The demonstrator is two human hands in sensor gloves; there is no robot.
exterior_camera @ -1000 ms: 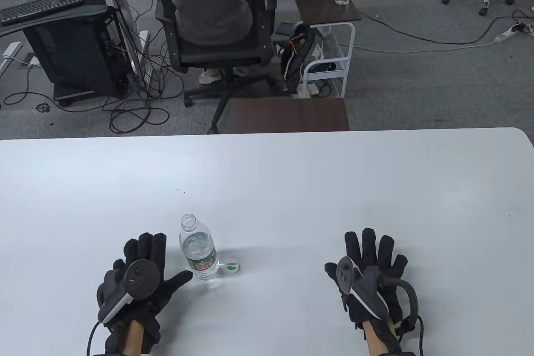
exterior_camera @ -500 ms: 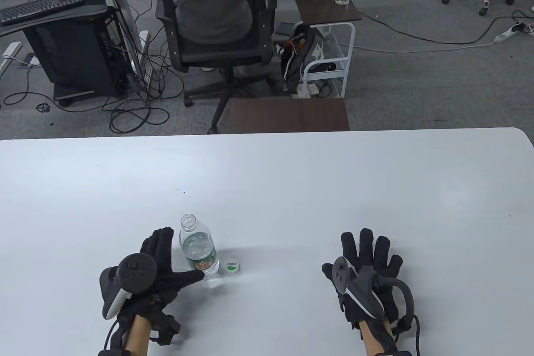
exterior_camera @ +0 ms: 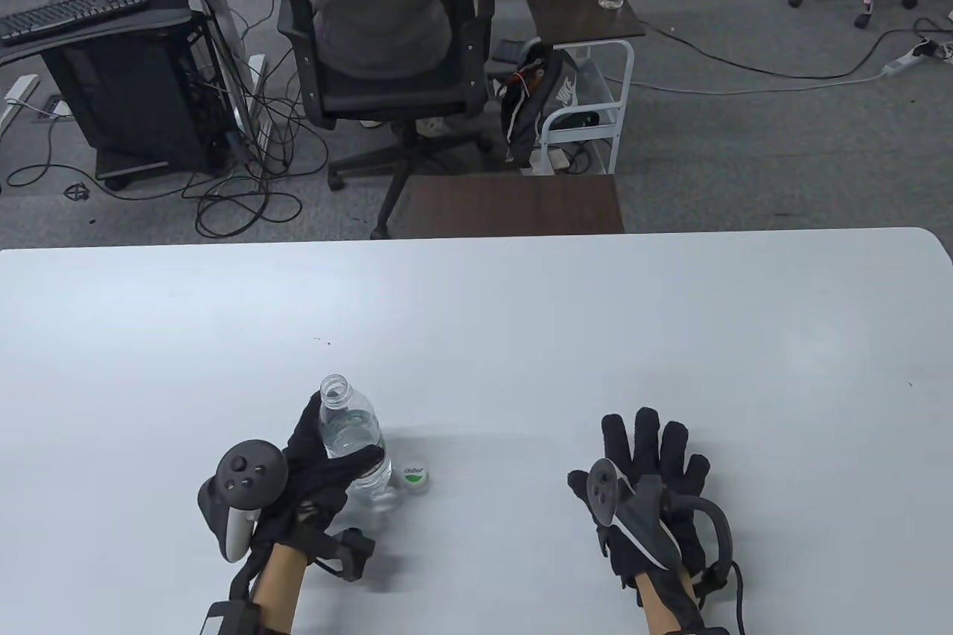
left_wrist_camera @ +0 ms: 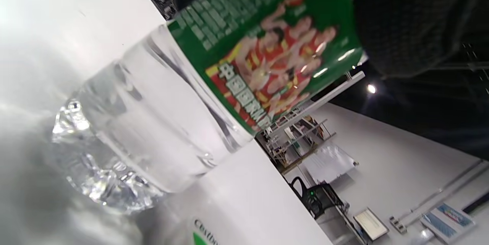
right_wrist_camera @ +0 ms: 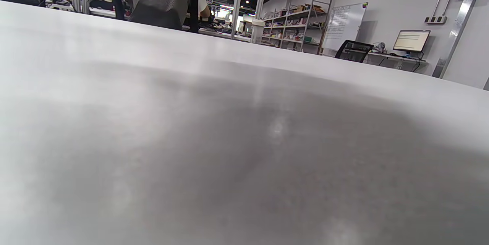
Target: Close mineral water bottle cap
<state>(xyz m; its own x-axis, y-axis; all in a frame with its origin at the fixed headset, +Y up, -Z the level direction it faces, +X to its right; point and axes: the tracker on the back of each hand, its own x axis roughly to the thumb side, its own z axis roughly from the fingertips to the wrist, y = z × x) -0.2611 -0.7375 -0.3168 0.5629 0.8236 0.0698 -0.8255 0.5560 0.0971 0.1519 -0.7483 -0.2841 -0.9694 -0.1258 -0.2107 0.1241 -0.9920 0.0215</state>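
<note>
Near the table's (exterior_camera: 476,307) front edge, your left hand (exterior_camera: 313,467) is wrapping thumb and fingers around the mineral water bottle (exterior_camera: 350,434), which is standing upright and uncapped. You are doing well to grip at the label, firmly but without squeezing water out, holding it vertical. Its white and green cap (exterior_camera: 415,476) is lying just beside the bottle's base. Your right hand (exterior_camera: 648,471) is resting flat, fingers spread, holding nothing, well apart from the cap.
</note>
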